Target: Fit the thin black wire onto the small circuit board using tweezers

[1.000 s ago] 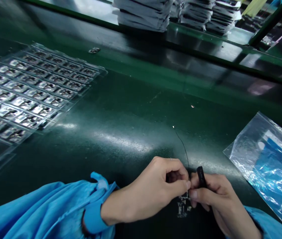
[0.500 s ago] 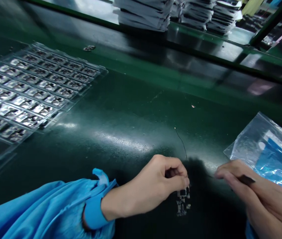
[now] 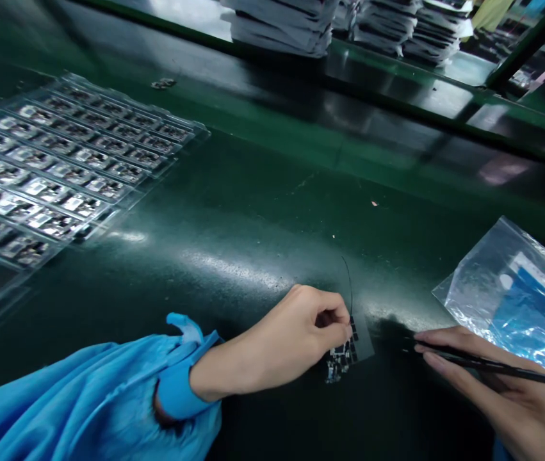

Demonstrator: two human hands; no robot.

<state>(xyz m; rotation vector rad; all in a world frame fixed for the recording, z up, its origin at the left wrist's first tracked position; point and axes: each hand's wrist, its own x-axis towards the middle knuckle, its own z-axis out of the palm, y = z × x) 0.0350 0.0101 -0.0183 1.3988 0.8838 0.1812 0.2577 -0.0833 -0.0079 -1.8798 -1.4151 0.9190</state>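
My left hand [image 3: 296,339], blue band at the wrist, is closed in a pinch on a small circuit board [image 3: 337,368]. Fingers hide the board's upper part. A thin black wire [image 3: 350,285] rises from the fingertips and curves away over the table. Beside the board lies a small translucent sheet [image 3: 364,346] with rows of black squares, partly behind my fingers. Black tweezers [image 3: 488,363] are gripped in my right hand [image 3: 497,384], their tips pointing left toward the sheet, apart from it.
At the left is a clear plastic tray [image 3: 123,205] with rows of small circuit boards. A clear bag [image 3: 474,282] with something blue lies at the right. A small part [image 3: 163,83] sits near the back. Stacked sheets [image 3: 282,29] stand on the shelf behind the green table [image 3: 253,211].
My left hand has shifted slightly left and up with the board. The sheet of black squares now shows beside it. My right hand has turned, and the tweezers now lie along its fingers.
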